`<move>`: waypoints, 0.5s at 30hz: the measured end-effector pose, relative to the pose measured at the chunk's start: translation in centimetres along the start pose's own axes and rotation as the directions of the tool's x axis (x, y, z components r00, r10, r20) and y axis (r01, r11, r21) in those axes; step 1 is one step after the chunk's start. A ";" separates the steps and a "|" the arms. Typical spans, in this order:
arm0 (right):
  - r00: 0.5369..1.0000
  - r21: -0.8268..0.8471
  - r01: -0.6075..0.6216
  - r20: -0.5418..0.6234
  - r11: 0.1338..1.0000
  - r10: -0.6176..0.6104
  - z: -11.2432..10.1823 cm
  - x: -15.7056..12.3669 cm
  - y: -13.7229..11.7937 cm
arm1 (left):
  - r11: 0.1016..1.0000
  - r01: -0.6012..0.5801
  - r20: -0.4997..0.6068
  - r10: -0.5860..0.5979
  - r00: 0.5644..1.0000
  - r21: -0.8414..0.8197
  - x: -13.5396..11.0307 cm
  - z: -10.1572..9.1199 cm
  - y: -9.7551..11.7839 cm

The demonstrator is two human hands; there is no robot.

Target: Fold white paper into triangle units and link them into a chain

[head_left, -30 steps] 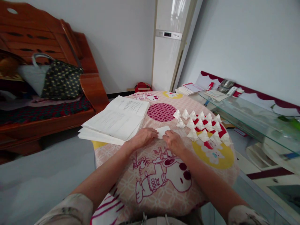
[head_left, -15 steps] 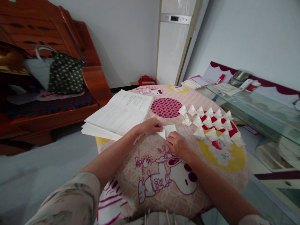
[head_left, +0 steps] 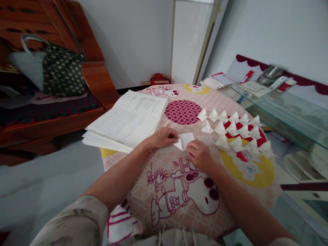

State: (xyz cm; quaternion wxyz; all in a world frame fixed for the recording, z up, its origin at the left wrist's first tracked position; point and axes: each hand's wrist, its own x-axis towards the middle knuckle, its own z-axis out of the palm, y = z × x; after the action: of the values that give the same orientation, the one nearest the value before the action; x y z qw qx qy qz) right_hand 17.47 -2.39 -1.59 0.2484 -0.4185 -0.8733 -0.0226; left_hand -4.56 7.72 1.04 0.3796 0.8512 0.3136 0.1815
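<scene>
A small white sheet of paper (head_left: 185, 140), partly folded, lies between my hands on the round table. My left hand (head_left: 165, 137) pinches its left side, where a folded triangular flap shows. On the lower right edge, the closed fingers of my right hand (head_left: 198, 154) grip the paper. To the right stand rows of small pointed folded-paper pieces (head_left: 232, 129), several in each row. A thick stack of printed sheets (head_left: 128, 118) lies open beyond my left forearm.
A patterned pink cloth (head_left: 143, 184) covers the round table. At right is a glass shelf (head_left: 284, 111) with papers, a red-capped item and metal bowls. A wooden bench (head_left: 94, 85) with a dark patterned bag (head_left: 63, 70) stands at left.
The view has tilted down a little. My right hand has shifted slightly right along the paper's edge; my left hand keeps its pinch on the flap side.
</scene>
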 end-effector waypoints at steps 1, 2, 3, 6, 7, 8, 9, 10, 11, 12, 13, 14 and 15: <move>1.000 -0.015 -0.007 -0.005 1.000 0.007 0.1 0.0 -0.2 | 1.000 -0.003 -0.013 0.003 1.000 -0.019 -0.1 -0.1 0.1; 1.000 -0.027 -0.023 -0.012 0.999 0.023 0.1 0.1 -0.3 | 1.000 -0.006 -0.034 0.005 0.999 -0.028 -0.2 -0.1 0.3; 0.999 -0.034 -0.047 -0.025 0.998 0.046 0.2 0.2 -0.4 | 0.999 -0.011 -0.054 0.009 0.998 -0.033 -0.4 -0.1 0.6; 0.991 -0.005 -0.113 -0.072 0.994 0.113 0.1 0.5 -0.6 | 0.997 -0.063 -0.048 0.061 0.997 -0.042 -0.8 0.2 1.8; 0.989 0.021 -0.121 -0.086 0.992 0.122 0.1 0.5 -0.5 | 0.994 -0.100 -0.025 0.099 0.995 -0.035 -0.9 0.3 2.1; 0.987 0.054 -0.121 -0.100 0.991 0.126 0.0 0.6 -0.3 | 0.989 -0.147 -0.001 0.147 0.989 -0.011 -0.9 0.5 2.3; 0.985 0.093 -0.120 -0.113 0.988 0.130 -0.2 0.5 0.0 | 0.980 -0.196 0.019 0.196 0.980 0.029 -1.0 0.7 2.3; 0.983 0.137 -0.119 -0.123 0.983 0.136 -0.3 0.4 0.4 | 0.967 -0.243 0.037 0.241 0.970 0.083 -1.0 0.9 2.2; 0.980 0.186 -0.123 -0.134 0.975 0.149 -0.5 0.3 0.8 | 0.949 -0.280 0.051 0.275 0.960 0.143 -1.0 1.0 1.9; 0.977 0.232 -0.132 -0.135 0.964 0.167 -0.6 0.2 1.2 | 0.931 -0.305 0.059 0.299 0.952 0.201 -0.9 1.2 1.5; 0.974 0.273 -0.142 -0.134 0.952 0.184 -0.7 0.0 1.6 | 0.916 -0.319 0.070 0.311 0.948 0.244 -0.8 1.3 1.1; 0.972 0.302 -0.149 -0.129 0.942 0.195 -0.8 -0.1 1.9 | 0.903 -0.336 0.083 0.326 0.942 0.269 -0.8 1.4 0.7; 0.972 0.317 -0.153 -0.123 0.936 0.200 -0.9 -0.2 2.2 | 0.892 -0.352 0.088 0.342 0.936 0.284 -0.7 1.4 0.5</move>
State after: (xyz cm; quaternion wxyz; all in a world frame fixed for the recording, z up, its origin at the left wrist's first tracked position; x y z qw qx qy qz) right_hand 19.59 -1.38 -1.24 0.3775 -0.4489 -0.8034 0.1031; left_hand -4.14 6.24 0.46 0.2154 0.9436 0.1733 0.1823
